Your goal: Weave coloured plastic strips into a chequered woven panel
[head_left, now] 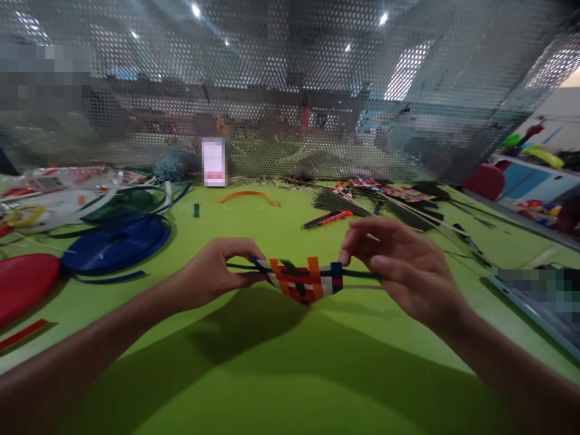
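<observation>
A small woven patch [304,279] of orange, white, blue and dark green strips hangs just above the green table [281,374]. My left hand [217,272] pinches its left edge with fingers closed on a dark green strip. My right hand [399,266] grips the right edge, thumb and forefinger closed near a blue strip, and a thin pale stick pokes out between the fingers. A dark green strip runs out past both hands.
A blue strap coil [115,241] and a red disc [25,281] lie at left, with white and green coils behind. An orange strip [247,195] curves at centre back. Woven pieces and dark strips [389,199] lie at right. A perforated metal screen [290,90] closes the back.
</observation>
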{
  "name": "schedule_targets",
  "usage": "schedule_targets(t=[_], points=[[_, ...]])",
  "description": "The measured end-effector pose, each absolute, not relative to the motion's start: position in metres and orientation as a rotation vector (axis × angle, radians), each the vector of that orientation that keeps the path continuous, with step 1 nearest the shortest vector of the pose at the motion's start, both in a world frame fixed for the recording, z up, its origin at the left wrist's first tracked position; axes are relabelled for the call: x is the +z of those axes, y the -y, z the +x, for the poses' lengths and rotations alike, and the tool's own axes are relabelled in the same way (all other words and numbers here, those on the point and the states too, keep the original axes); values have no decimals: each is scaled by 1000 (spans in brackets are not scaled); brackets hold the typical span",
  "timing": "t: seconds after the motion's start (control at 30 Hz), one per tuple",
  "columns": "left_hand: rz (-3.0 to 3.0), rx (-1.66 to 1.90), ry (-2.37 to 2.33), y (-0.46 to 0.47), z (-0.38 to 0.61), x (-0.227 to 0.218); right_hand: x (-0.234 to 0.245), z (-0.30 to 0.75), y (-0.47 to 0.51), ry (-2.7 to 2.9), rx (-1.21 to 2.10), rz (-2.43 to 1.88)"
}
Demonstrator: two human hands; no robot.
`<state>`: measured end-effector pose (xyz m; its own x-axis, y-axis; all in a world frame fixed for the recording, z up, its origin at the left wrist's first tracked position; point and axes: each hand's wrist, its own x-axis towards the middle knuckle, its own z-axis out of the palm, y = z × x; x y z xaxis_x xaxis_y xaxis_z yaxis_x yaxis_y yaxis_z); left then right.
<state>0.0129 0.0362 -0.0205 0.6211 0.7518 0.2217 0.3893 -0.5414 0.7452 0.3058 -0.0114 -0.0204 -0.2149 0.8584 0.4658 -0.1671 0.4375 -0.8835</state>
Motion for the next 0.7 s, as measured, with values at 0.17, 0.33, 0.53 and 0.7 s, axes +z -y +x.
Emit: schedule_targets(t=[0.17, 0.33, 0.53, 0.7], points=[[2282, 940, -741, -39, 12, -23, -13, 315, 7, 1439, 1054, -583], [2238, 1066, -607, -44, 10, -25, -28, 324, -6, 1621, 1002, -738], [2106, 1135, -668, -44, 10, -23, -24, 316, 2, 2072, 756, -695], [2106, 1173, -800, -45, 9, -24, -23, 309, 12, 2278, 602, -586]])
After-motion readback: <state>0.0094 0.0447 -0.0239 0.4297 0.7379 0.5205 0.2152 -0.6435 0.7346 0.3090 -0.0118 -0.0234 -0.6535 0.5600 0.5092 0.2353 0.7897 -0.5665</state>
